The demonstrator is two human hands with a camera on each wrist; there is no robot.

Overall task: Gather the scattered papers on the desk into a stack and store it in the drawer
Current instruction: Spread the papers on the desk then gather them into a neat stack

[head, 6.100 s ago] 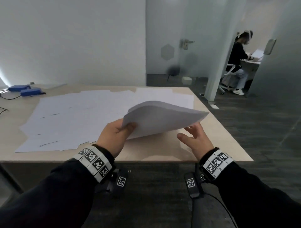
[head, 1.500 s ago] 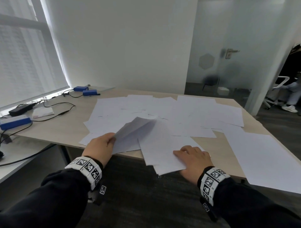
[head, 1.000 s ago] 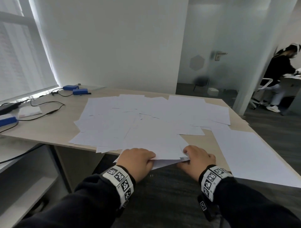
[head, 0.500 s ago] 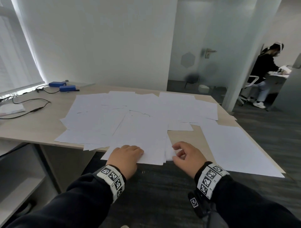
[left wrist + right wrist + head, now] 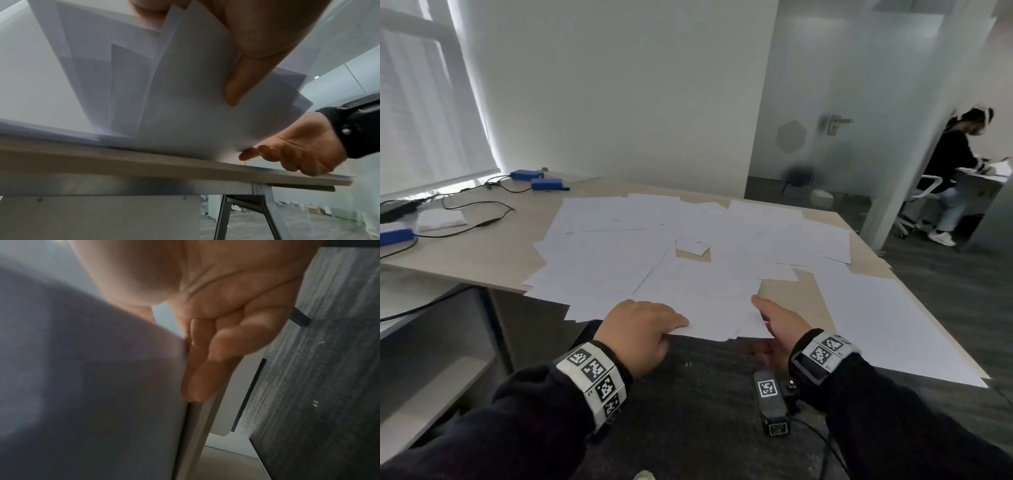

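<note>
White papers (image 5: 688,246) lie scattered and overlapping across the light wooden desk (image 5: 493,246). A loose bunch of sheets (image 5: 709,308) overhangs the near desk edge. My left hand (image 5: 674,329) pinches that bunch at its near edge; in the left wrist view the fanned sheets (image 5: 185,105) sit between its thumb and fingers. My right hand (image 5: 763,329) holds the bunch's right corner, thumb on top and fingers (image 5: 252,152) under the paper at the desk edge (image 5: 164,164). In the right wrist view the fingers (image 5: 203,369) lie along that edge. No drawer is in view.
One large sheet (image 5: 893,325) lies apart at the desk's right end. Two blue boxes (image 5: 536,180) and cables (image 5: 476,205) sit at the back left. An open shelf unit (image 5: 431,377) stands below left. A person (image 5: 955,164) sits beyond the glass partition.
My left hand went from lying flat on the near sheets to pinching their edge. My right hand's fingers slid under the bunch's right corner. The view swung a little left.
</note>
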